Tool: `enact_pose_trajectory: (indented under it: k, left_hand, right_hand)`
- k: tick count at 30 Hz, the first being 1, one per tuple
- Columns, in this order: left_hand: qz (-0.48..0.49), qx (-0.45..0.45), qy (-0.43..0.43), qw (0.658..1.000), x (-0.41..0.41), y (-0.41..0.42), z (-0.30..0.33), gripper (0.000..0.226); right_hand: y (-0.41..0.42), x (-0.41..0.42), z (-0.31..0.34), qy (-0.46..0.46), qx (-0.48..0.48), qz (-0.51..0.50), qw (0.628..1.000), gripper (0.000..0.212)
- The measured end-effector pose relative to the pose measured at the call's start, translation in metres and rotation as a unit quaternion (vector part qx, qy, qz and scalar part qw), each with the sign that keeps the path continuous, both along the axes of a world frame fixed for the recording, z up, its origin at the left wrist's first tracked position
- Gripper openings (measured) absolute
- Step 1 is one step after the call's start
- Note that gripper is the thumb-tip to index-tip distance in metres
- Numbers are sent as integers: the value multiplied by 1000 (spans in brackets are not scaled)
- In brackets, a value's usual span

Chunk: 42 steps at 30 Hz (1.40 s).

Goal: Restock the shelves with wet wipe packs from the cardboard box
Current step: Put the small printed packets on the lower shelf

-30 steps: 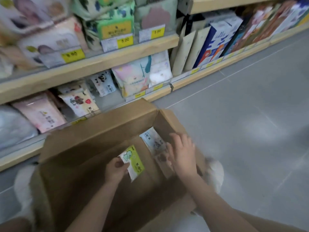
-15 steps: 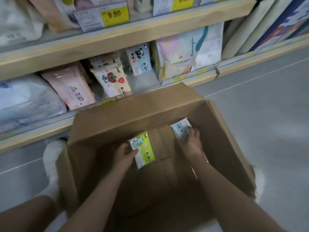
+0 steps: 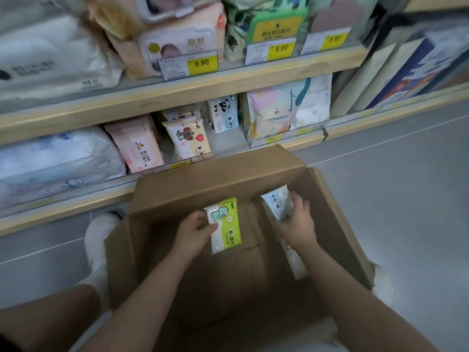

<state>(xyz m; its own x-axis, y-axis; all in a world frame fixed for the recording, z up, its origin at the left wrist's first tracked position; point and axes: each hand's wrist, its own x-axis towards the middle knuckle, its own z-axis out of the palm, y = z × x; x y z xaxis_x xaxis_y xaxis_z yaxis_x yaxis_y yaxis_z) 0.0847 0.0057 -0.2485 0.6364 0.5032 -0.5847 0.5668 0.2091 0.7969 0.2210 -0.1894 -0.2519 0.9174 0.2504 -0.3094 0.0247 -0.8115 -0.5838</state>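
An open cardboard box stands on the floor in front of the low shelf. Inside it, my left hand grips a green and white wet wipe pack with a cartoon dinosaur. My right hand holds a pale blue-white wet wipe pack near the box's right wall. Another pale pack lies under my right forearm along that wall.
The bottom shelf holds a pink pack, a bear pack, a panda pack and a large pastel bag, with a gap behind the bear pack. The upper shelf carries price tags. Grey floor lies right.
Both hands have risen a little inside the box with their packs. The right hand has closed on the pale pack and tilted it upright. The camera has shifted and the shelf looks nearer.
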Motion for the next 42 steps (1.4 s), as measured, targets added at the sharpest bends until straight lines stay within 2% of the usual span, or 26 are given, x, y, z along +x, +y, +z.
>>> enact_pose_trajectory:
  k: [7,10,18,25,36,42]
  left_hand:
    - [4,32,-58,998,-10,26,61,17]
    - [31,44,-92,994,-13,43,85,19]
    - [117,72,-112,984,-1,89,102,17]
    - [130,47,-118,983,17,103,66,16]
    - [127,40,-138,981,31,124,39,14]
    - [127,30,-134,982,31,123,44,20]
  right_hand:
    - [26,-12,64,-26,111,10,993,72]
    - [41,-12,84,-35,124,13,992,65]
    - [109,26,124,-104,149,79,980,72]
    - [171,60,81,-85,137,78,984,73]
    - [229,98,22,-128,111,-24,985,77]
    - [215,95,17,-81,177,-5,981,83]
